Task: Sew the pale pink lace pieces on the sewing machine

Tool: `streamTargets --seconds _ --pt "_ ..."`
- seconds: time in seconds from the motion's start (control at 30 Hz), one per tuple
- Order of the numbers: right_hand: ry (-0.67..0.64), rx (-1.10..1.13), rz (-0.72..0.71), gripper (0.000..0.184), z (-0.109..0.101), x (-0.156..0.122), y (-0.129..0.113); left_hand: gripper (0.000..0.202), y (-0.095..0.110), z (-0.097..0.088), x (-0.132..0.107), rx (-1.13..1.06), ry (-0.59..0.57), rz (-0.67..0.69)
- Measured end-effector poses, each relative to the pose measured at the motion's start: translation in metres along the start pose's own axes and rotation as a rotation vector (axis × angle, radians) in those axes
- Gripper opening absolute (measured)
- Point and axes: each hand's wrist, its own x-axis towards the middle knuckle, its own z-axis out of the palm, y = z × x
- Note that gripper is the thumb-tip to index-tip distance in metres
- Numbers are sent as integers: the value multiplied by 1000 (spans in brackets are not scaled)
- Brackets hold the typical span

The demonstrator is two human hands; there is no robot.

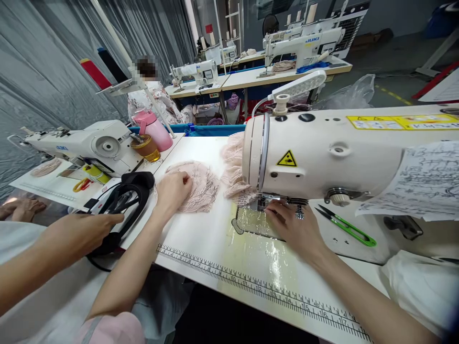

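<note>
My left hand [174, 191] has its fingers curled closed at the left part of a thin, pale pink fabric piece [201, 188] with dark line patterns, lying flat on the table. Beneath the head of the nearest white sewing machine [304, 153], my right hand [296, 227] has its fingers pressed together beside the presser foot [263, 203]. What those fingertips hold, if anything, is hidden. More gathered pink fabric [234, 167] bunches behind and left of the needle area, partly hidden by the machine head. Green thread snips [346, 227] lie right of my right hand.
At left, another person's hand [84, 231] holds a black band-like object [125, 205] close to my left forearm. A pink jug [154, 129] and an amber cup [145, 147] stand behind. A printed ruler [251, 282] follows the table's front edge. Paper [419, 181] covers the machine's right side.
</note>
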Motion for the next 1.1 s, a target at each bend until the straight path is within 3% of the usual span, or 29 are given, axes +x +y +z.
streamTargets --seconds 0.1,0.17,0.3,0.4,0.43,0.5,0.57,0.63,0.67,0.7,0.77,0.83,0.87,0.97,1.03,1.1 --pt "-34 -7 -3 33 -2 0 0 16 -14 -3 2 -138 93 -7" --pt "-52 -8 2 33 -3 0 0 16 -24 -8 5 -247 219 -12" --pt "-60 13 3 32 -3 0 1 18 -35 -28 16 -446 706 -54" --pt "-69 21 8 32 -2 0 1 19 -27 -45 17 -555 1106 -29" --pt "-73 18 14 32 -2 0 0 21 -20 -50 14 -593 1187 6" --pt "-63 26 45 33 -2 2 -1 30 -2 -61 0 -656 1215 82" --pt "-26 64 89 31 -2 3 -3 28 19 -70 -22 -806 992 192" --pt "15 111 116 29 -4 5 -5 20 38 -75 -43 -973 675 134" --pt "9 122 124 28 -4 6 -6 17 46 -74 -51 -1065 452 54" --pt "-5 127 141 26 -5 6 -7 15 54 -70 -57 -1130 219 25" --pt "-42 119 184 25 -6 7 -8 15 67 -53 -61 -1125 -199 92" --pt "-32 130 234 25 -7 7 -8 20 78 -28 -58 -951 -447 277" --pt "-14 143 262 26 -7 7 -8 22 83 -16 -57 -843 -453 357" --pt "7 198 318 26 -7 7 -7 24 93 12 -62 -528 -202 570" --pt "16 223 336 25 -6 6 -6 22 98 18 -74 -399 -99 795" --pt "29 222 299 25 -5 4 -5 22 101 20 -88 -312 -71 991"
